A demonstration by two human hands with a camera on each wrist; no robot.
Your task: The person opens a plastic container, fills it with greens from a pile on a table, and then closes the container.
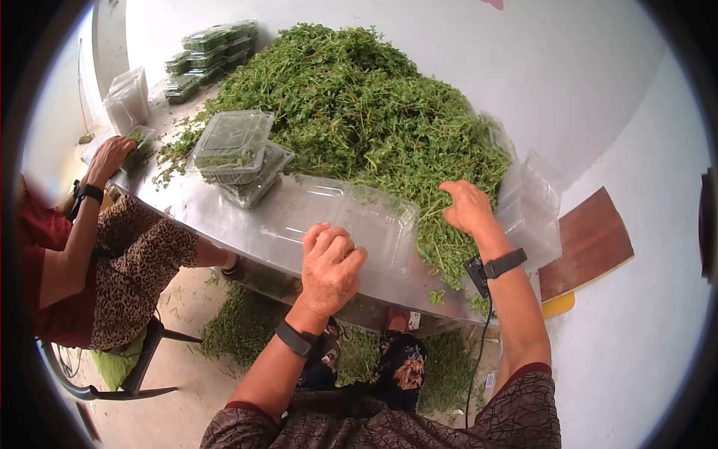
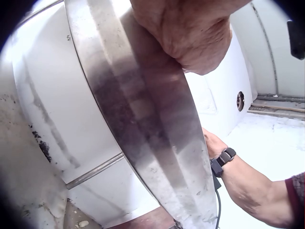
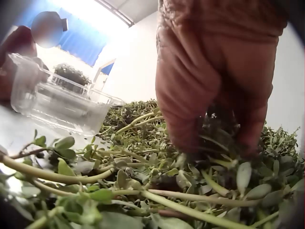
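Right hand [image 3: 209, 81] fingertips buried in the greens [image 3: 143, 191]; foreground stems blurred.

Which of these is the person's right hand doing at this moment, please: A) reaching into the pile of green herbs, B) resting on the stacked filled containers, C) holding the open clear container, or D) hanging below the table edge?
A: the right hand has its fingers down in the pile of green herbs, and the right wrist view shows the fingers among the stems, while the left hand holds the open clear container.
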